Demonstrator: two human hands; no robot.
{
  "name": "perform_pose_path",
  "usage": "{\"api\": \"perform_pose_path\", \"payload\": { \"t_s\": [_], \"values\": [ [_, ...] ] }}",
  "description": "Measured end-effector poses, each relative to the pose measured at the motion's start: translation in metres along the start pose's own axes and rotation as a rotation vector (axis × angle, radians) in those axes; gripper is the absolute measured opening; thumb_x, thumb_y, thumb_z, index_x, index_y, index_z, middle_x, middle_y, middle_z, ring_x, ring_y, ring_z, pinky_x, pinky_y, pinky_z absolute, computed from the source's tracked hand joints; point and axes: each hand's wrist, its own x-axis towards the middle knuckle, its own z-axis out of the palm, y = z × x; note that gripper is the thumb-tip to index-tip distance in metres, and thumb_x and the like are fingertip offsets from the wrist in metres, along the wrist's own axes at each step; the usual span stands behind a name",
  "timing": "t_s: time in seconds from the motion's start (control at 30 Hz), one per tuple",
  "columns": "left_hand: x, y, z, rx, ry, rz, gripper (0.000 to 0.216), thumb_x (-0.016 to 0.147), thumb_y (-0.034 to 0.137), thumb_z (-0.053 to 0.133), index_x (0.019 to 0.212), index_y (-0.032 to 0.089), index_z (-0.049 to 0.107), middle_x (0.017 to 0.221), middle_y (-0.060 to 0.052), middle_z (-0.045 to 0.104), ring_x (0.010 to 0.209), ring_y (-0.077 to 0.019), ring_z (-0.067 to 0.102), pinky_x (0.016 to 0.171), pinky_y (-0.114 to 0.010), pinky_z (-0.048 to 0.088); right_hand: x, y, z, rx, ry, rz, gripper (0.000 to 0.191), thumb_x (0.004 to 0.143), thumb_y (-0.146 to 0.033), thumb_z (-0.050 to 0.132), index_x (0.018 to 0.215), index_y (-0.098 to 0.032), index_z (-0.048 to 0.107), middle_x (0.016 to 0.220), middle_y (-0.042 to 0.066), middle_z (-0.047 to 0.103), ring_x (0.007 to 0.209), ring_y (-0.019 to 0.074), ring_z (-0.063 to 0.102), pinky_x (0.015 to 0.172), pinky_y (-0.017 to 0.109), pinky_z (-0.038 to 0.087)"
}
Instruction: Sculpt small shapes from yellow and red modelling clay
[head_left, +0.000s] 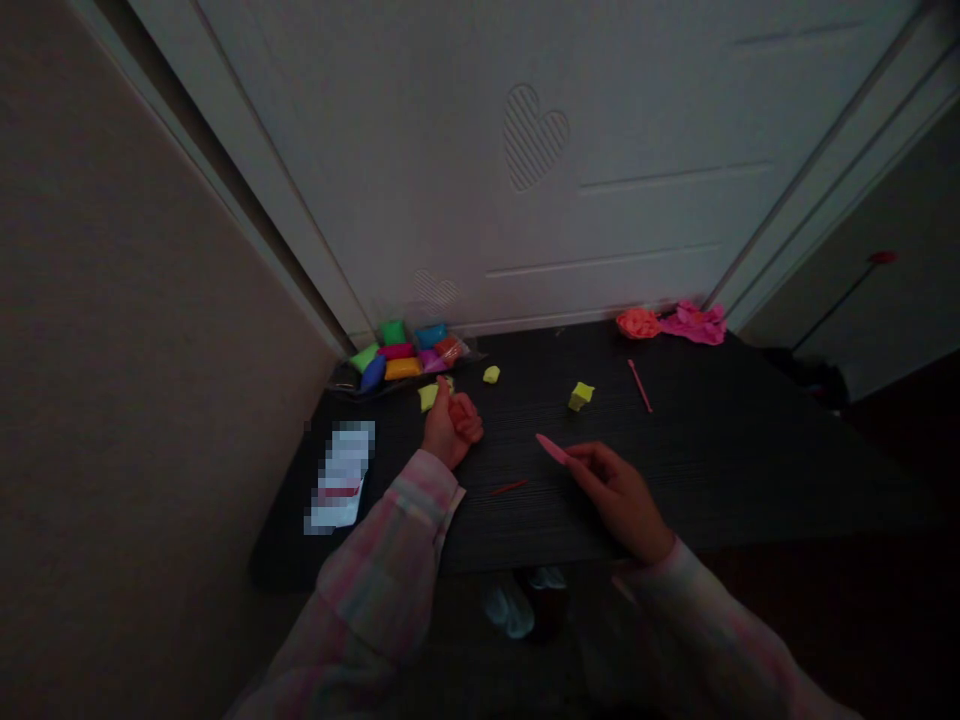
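My right hand (619, 500) pinches a pink modelling-clay knife (551, 448) between thumb and fingers, its flat blade pointing left above the dark table. My left hand (452, 430) is curled with the thumb up; a reddish patch shows inside the fingers, but I cannot make out what it is. Just behind the left hand lies a pale yellow packet (427, 397), partly hidden. A small yellow clay lump (491, 374) sits beyond it. Farther right stands a yellow clay block (580, 396). Between my hands lies a thin red stick (509, 488).
A clear bag of several coloured clay packets (403, 368) lies at the back left. A phone (341, 475) rests at the left. A pink tool (640, 386) lies at the right, before orange (638, 322) and pink crumpled pieces (696, 322). A white door (450, 180) borders the table (720, 450).
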Motion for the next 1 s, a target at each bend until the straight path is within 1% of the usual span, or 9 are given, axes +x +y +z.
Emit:
{"api": "perform_pose_path", "payload": {
  "t_s": [0.13, 0.23, 0.33, 0.43, 0.6, 0.73, 0.83, 0.9, 1.0],
  "values": [
    [0.0, -0.001, -0.002, 0.026, -0.09, -0.019, 0.057, 0.072, 0.059, 0.038, 0.037, 0.016, 0.031, 0.028, 0.007, 0.02, 0.025, -0.0038, 0.023, 0.03, -0.017, 0.02, 0.0, 0.0, 0.0, -0.006, 0.005, 0.006, 0.024, 0.075, -0.038, 0.048, 0.087, -0.018, 0.056, 0.07, 0.0, 0.057, 0.065, 0.0137, 0.053, 0.058, 0.025, 0.039],
    [0.002, -0.005, 0.0, 0.151, -0.049, -0.003, 0.044, 0.071, 0.046, 0.053, 0.043, 0.014, 0.04, 0.036, 0.003, 0.04, 0.034, -0.0066, 0.043, 0.035, -0.018, 0.033, 0.001, 0.002, 0.0, 0.006, -0.007, 0.009, 0.024, 0.075, -0.038, 0.047, 0.088, -0.019, 0.055, 0.072, 0.0, 0.058, 0.066, 0.0139, 0.054, 0.059, 0.025, 0.04],
    [0.002, -0.009, 0.003, 0.246, -0.004, 0.015, 0.023, 0.066, 0.034, 0.061, 0.068, 0.012, 0.055, 0.054, -0.001, 0.057, 0.042, -0.0077, 0.051, 0.035, -0.017, 0.035, 0.001, 0.002, 0.001, 0.002, -0.012, 0.018, 0.024, 0.075, -0.037, 0.048, 0.088, -0.018, 0.055, 0.072, 0.0, 0.058, 0.066, 0.0139, 0.054, 0.059, 0.025, 0.04],
    [0.001, -0.01, 0.004, 0.235, 0.004, 0.036, 0.023, 0.067, 0.03, 0.062, 0.082, 0.014, 0.056, 0.047, 0.004, 0.052, 0.029, -0.0024, 0.034, 0.029, -0.014, 0.022, 0.001, 0.001, 0.001, -0.012, -0.001, 0.014, 0.023, 0.076, -0.036, 0.048, 0.087, -0.018, 0.055, 0.071, 0.0, 0.057, 0.065, 0.0135, 0.053, 0.059, 0.025, 0.039],
    [0.001, -0.007, 0.003, 0.163, -0.012, 0.066, 0.032, 0.072, 0.045, 0.051, 0.064, 0.015, 0.05, 0.032, 0.01, 0.029, 0.026, -0.0013, 0.019, 0.031, -0.015, 0.015, 0.0, -0.001, 0.0, -0.003, 0.005, 0.007, 0.022, 0.075, -0.036, 0.048, 0.086, -0.018, 0.055, 0.07, 0.0, 0.057, 0.064, 0.0133, 0.053, 0.057, 0.024, 0.039],
    [0.001, -0.006, 0.003, 0.064, -0.071, 0.062, 0.033, 0.081, 0.041, 0.036, 0.09, 0.014, 0.054, 0.035, 0.007, 0.036, 0.028, -0.005, 0.027, 0.035, -0.018, 0.022, 0.0, 0.0, 0.001, -0.019, 0.007, -0.005, 0.022, 0.076, -0.036, 0.048, 0.086, -0.018, 0.055, 0.069, 0.0, 0.056, 0.063, 0.0127, 0.052, 0.057, 0.024, 0.039],
    [0.001, -0.007, 0.004, 0.054, -0.045, 0.062, 0.036, 0.08, 0.025, 0.043, 0.116, 0.021, 0.04, 0.048, 0.004, 0.049, 0.038, -0.0078, 0.041, 0.04, -0.019, 0.029, 0.0, 0.001, 0.001, -0.024, 0.007, -0.003, 0.023, 0.076, -0.037, 0.048, 0.087, -0.018, 0.056, 0.069, -0.001, 0.055, 0.063, 0.0127, 0.052, 0.057, 0.024, 0.039],
    [0.001, -0.008, 0.005, 0.053, -0.028, 0.049, 0.047, 0.077, 0.02, 0.048, 0.121, 0.024, 0.033, 0.058, 0.003, 0.054, 0.047, -0.0093, 0.049, 0.045, -0.021, 0.034, 0.001, 0.0, 0.0, -0.023, 0.003, 0.002, 0.023, 0.076, -0.037, 0.048, 0.086, -0.018, 0.056, 0.069, -0.001, 0.056, 0.063, 0.0128, 0.052, 0.057, 0.024, 0.039],
    [0.002, -0.008, 0.003, 0.039, -0.01, 0.059, 0.048, 0.072, 0.013, 0.055, 0.117, 0.02, 0.04, 0.07, -0.001, 0.059, 0.064, -0.0106, 0.056, 0.056, -0.023, 0.04, 0.0, -0.002, 0.0, -0.026, -0.001, 0.014, 0.023, 0.076, -0.036, 0.048, 0.087, -0.018, 0.056, 0.07, 0.0, 0.057, 0.064, 0.0129, 0.052, 0.058, 0.024, 0.039]
  ]
}}
